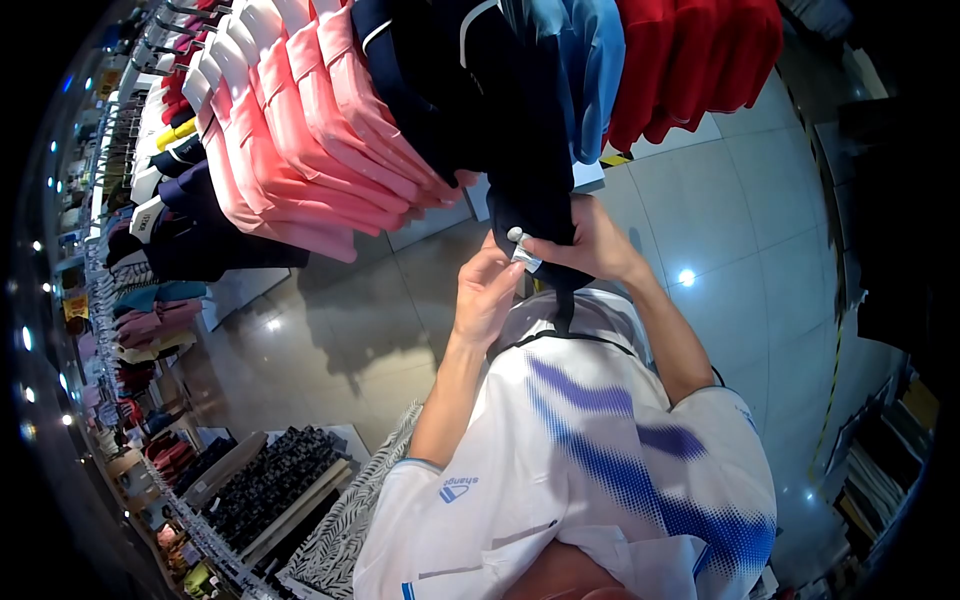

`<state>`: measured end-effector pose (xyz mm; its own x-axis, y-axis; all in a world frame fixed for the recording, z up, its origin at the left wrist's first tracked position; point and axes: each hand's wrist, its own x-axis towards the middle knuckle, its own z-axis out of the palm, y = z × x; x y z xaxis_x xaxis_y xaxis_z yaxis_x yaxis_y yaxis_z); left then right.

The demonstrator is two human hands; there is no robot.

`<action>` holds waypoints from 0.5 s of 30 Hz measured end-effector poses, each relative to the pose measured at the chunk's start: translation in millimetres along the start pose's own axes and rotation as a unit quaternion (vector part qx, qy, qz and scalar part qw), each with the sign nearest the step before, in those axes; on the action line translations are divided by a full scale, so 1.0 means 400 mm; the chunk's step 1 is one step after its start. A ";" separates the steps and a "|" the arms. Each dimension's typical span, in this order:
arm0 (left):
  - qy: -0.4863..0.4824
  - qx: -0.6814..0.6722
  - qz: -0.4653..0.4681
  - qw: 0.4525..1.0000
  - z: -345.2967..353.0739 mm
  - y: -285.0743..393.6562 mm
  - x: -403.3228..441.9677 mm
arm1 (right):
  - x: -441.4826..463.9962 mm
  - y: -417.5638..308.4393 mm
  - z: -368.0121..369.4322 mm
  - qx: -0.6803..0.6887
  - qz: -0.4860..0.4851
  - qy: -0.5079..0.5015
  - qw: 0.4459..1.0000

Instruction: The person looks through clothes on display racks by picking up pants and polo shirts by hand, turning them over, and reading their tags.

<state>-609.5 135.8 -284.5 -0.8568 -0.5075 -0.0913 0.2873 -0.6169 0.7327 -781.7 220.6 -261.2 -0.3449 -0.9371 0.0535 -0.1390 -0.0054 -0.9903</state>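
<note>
A dark navy garment (535, 130) hangs from the rack above, its lower end in front of my chest. A small white label (525, 255) shows on it, with a round white disc (515, 234) just above. My left hand (486, 285) is closed at the label's left side, thumb and fingers pinching its edge. From the right, my right hand (598, 243) grips the garment, its thumb lying across the label beside the disc. The fingers behind the cloth are hidden.
Pink shirts (300, 130) hang to the left of the navy garment, with light blue (597, 70) and red shirts (690, 70) on its right. More clothes line the rails at far left. Tiled floor (690, 220) lies below. Folded stacks (880, 480) stand at lower right.
</note>
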 end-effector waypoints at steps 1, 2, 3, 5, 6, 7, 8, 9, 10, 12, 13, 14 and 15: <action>0.001 0.002 -0.001 1.000 -0.002 -0.002 0.000 | 0.000 0.003 0.000 0.000 -0.001 0.000 1.000; 0.001 0.003 -0.001 1.000 -0.004 -0.004 0.000 | 0.000 0.007 0.001 0.001 -0.006 0.001 1.000; 0.001 0.004 -0.002 1.000 -0.006 -0.006 0.000 | 0.000 0.010 0.001 0.002 -0.010 0.002 1.000; -0.002 0.009 0.003 1.000 -0.008 -0.009 0.000 | 0.001 0.012 0.001 -0.005 -0.020 0.008 1.000; -0.004 0.011 0.004 1.000 -0.009 -0.010 0.000 | 0.001 0.012 0.001 -0.012 -0.028 0.013 0.999; -0.003 0.013 0.003 1.000 -0.009 -0.011 0.000 | 0.001 0.011 0.002 -0.012 -0.028 0.014 0.999; -0.003 0.014 0.002 1.000 -0.008 -0.010 0.001 | 0.001 0.010 0.004 -0.009 -0.035 0.022 0.999; -0.003 0.015 0.002 1.000 -0.006 -0.010 0.001 | 0.001 0.010 0.005 -0.007 -0.042 0.031 0.999; -0.002 0.016 0.011 1.000 -0.001 -0.008 0.004 | 0.001 0.012 0.004 -0.007 -0.042 0.031 0.999; -0.001 0.016 0.019 1.000 0.006 -0.009 0.008 | -0.001 0.018 0.003 -0.013 -0.027 0.026 0.999; 0.002 0.021 0.028 0.999 0.009 -0.010 0.010 | -0.001 0.017 0.003 -0.013 -0.027 0.026 0.999; 0.004 0.026 0.037 0.999 0.011 -0.011 0.011 | -0.001 0.016 0.003 -0.010 -0.028 0.026 0.999; 0.005 0.026 0.037 0.999 0.003 -0.013 0.010 | 0.000 0.015 0.003 -0.007 -0.029 0.025 0.999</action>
<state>-615.0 138.0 -287.9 -0.8303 -0.5558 -0.0420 0.3264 -0.5459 0.7717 -781.3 220.3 -267.4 -0.3812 -0.9169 0.1181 -0.1738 -0.0544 -0.9833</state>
